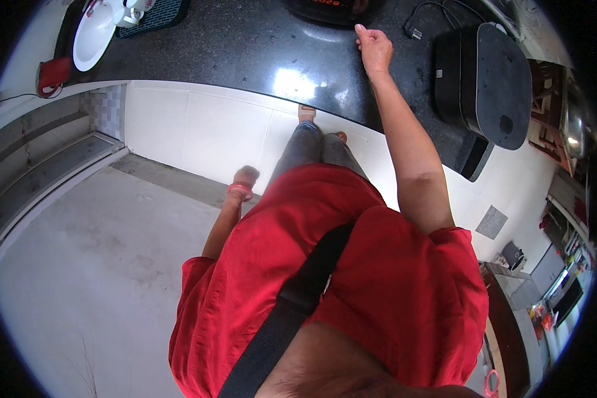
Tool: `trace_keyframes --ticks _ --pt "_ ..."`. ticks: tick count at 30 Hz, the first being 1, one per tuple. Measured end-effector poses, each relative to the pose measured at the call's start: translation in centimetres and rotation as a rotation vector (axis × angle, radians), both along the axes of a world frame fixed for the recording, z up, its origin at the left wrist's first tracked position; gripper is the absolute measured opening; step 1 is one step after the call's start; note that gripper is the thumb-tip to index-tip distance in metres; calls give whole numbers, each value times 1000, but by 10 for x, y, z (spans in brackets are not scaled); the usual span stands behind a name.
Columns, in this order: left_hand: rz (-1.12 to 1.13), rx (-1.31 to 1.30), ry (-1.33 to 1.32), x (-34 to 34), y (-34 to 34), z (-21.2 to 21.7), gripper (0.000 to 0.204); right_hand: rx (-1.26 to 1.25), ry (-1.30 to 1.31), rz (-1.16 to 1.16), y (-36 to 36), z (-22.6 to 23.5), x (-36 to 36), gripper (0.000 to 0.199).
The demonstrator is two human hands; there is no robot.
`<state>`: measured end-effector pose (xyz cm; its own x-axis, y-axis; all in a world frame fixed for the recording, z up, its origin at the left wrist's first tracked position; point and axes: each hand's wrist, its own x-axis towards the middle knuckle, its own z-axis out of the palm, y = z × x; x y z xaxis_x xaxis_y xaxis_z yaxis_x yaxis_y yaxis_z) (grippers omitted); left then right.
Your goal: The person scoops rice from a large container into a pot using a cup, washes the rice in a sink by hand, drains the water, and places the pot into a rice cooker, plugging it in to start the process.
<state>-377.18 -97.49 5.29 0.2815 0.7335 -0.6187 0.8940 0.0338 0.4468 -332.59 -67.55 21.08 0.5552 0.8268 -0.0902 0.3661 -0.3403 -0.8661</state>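
My right hand (374, 50) is over the dark countertop (232, 63), just in front of a black appliance (338, 9) with a lit orange display. Its fingers are curled in and the thumb points toward the appliance; nothing shows in its grip. Only the front part of that appliance is in view, cut off by the top edge. Down at my side hangs my left hand (247, 176), loosely closed, with a pink-red bangle (240, 191) at the wrist. I see nothing held in it, though its fingers are partly in shadow.
A large black lidded appliance (487, 86) stands on the counter at the right, with a black cable and plug (414, 32) behind it. At the far left are a white oval dish (93, 43), white cups (127, 16) on a dark green rack (162, 18) and a red object (53, 74).
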Motion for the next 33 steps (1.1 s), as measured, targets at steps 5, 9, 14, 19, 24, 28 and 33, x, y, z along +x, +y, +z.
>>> trace_keyframes --ticks 5,9,14,19,24,28,33 --pt "61 9 -56 5 4 5 9 -11 0 8 0 -1 3 41" --pt "-100 -3 50 17 17 20 11 -3 -19 18 -2 -3 5 37" --pt "177 -38 -77 5 13 9 21 112 157 -58 3 17 6 29" --pt "100 -93 72 7 16 7 28 489 375 -156 27 71 43 20" --pt "476 -201 -40 18 32 10 22 707 194 -140 68 148 111 20" --pt "197 -33 -110 11 42 0 19 717 102 -117 101 194 162 19" --pt "483 -184 -158 -9 38 -48 30 721 -266 -176 151 261 205 21"
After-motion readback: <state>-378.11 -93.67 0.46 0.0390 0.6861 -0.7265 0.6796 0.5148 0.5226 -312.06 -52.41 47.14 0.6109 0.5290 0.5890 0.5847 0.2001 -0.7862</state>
